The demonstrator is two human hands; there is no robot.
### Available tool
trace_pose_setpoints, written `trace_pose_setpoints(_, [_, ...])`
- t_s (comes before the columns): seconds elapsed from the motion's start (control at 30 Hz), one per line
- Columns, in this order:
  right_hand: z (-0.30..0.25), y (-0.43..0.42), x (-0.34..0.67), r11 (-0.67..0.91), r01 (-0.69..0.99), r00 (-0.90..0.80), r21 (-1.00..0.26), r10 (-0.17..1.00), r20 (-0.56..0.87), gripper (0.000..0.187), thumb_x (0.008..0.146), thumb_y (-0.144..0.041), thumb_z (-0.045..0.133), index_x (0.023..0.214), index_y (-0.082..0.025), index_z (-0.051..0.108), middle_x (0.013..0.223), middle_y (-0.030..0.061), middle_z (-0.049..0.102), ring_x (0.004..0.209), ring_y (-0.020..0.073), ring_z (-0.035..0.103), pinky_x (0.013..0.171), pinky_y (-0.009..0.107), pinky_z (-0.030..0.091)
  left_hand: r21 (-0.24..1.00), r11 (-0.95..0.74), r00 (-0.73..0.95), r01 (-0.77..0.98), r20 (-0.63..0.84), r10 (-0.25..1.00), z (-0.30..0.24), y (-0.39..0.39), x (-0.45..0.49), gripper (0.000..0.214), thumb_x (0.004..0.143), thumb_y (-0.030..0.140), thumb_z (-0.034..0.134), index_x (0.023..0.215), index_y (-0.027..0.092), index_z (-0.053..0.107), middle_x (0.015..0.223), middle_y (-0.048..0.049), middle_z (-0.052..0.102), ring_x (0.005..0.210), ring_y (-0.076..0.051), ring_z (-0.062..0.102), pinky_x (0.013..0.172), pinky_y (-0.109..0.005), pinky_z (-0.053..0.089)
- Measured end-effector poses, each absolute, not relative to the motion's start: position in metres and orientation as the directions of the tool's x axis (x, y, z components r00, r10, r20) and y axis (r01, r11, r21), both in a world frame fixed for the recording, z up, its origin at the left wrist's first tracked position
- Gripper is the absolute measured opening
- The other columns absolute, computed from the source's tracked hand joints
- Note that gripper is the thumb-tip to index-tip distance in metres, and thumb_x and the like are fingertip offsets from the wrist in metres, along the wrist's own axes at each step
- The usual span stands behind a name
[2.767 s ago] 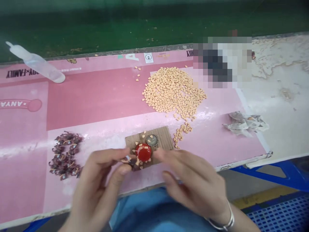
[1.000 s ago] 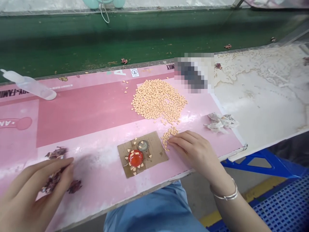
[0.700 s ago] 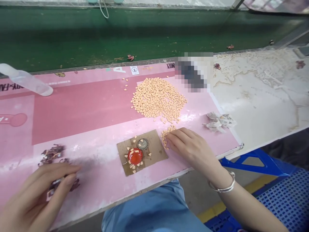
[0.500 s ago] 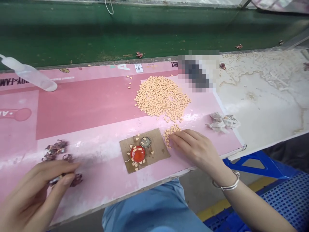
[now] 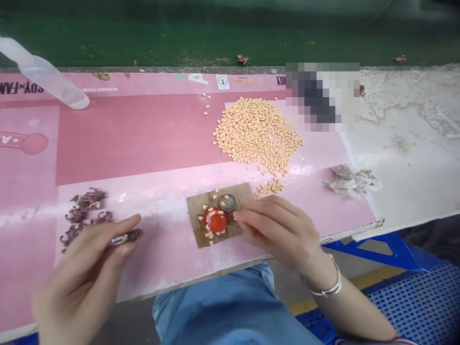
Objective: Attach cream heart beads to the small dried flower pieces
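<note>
My left hand (image 5: 97,258) pinches a small dark reddish-brown curled piece (image 5: 125,236) with some pale spots between thumb and forefinger. Just behind that hand lies a cluster of similar dark curled pieces (image 5: 84,206). My right hand (image 5: 282,230) is closed in a pinch over the right edge of a brown cardboard piece (image 5: 196,230), with what looks like a small tan piece (image 5: 235,216) at its fingertips. On the cardboard are a red, glossy round blob (image 5: 215,221), a bottle cap (image 5: 227,202) and scattered tan pieces. A little tan pile (image 5: 270,187) lies beyond my right hand.
A large heap of tan heart-like pieces (image 5: 257,134) covers the pink tabletop's (image 5: 143,129) back middle. A translucent squeeze bottle (image 5: 53,76) lies back left. Crumpled tissue (image 5: 354,181) sits at right. A green wall (image 5: 143,33) bounds the back; a pixelated patch hides something.
My right hand has moved left from the small tan pile to the cardboard's edge. My left hand has moved right and away from the dark cluster, still pinching its piece. The camera view has shifted.
</note>
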State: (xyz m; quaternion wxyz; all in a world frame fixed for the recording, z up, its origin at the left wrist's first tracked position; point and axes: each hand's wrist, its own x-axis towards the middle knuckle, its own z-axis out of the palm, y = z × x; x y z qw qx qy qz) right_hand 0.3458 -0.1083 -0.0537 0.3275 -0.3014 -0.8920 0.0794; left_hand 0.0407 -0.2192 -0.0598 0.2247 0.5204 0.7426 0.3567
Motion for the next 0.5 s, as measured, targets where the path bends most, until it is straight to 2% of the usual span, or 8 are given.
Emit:
trace_pose_setpoints(0.13, [-0.051,-0.108,0.333,0.858,0.445,-0.681,-0.259,0.511,0.525,0.018,0.101,-0.006,0.072,0.117,-0.015,0.073,0.095,0.0072,0.080,0.082,0.0177,0.074,0.077,0.032,0.066,0.871,0.296,-0.534,0.393,-0.046,0.844,-0.035,-0.212,0.093,0.028,0.096,0.045,0.071,0.114,0.062,0.081,0.105,0.0019,0.077,0.098,-0.032,0.072,0.089,-0.055,0.060])
trace_pose_setpoints(0.27, [-0.050,-0.106,0.337,0.867,0.443,-0.728,-0.228,0.496,0.474,0.017,0.106,-0.007,0.065,0.119,-0.016,0.071,0.096,0.0072,0.081,0.083,0.0175,0.073,0.078,0.033,0.067,0.913,0.355,-0.640,0.200,-0.152,0.753,-0.035,-0.214,0.114,0.016,0.093,0.046,0.077,0.106,0.051,0.086,0.093,0.0011,0.079,0.083,-0.027,0.076,0.079,-0.044,0.071])
trace_pose_setpoints(0.37, [-0.051,-0.107,0.338,0.872,0.438,-0.728,-0.220,0.487,0.483,0.017,0.105,-0.005,0.066,0.118,-0.013,0.071,0.095,0.0079,0.081,0.085,0.0178,0.074,0.078,0.032,0.066,0.927,0.347,-0.636,0.143,-0.182,0.749,-0.042,-0.215,0.113,0.012,0.087,0.040,0.083,0.098,0.044,0.085,0.087,0.0008,0.079,0.078,-0.026,0.079,0.074,-0.038,0.074])
trace_pose_setpoints(0.5, [-0.052,-0.109,0.336,0.877,0.429,-0.721,-0.217,0.477,0.502,0.015,0.104,-0.003,0.067,0.116,-0.011,0.072,0.094,0.0088,0.081,0.084,0.0182,0.074,0.077,0.031,0.065,0.947,0.292,-0.585,0.135,-0.161,0.795,-0.048,-0.216,0.112,0.017,0.080,0.032,0.087,0.093,0.044,0.084,0.083,0.0025,0.078,0.076,-0.023,0.079,0.076,-0.033,0.073])
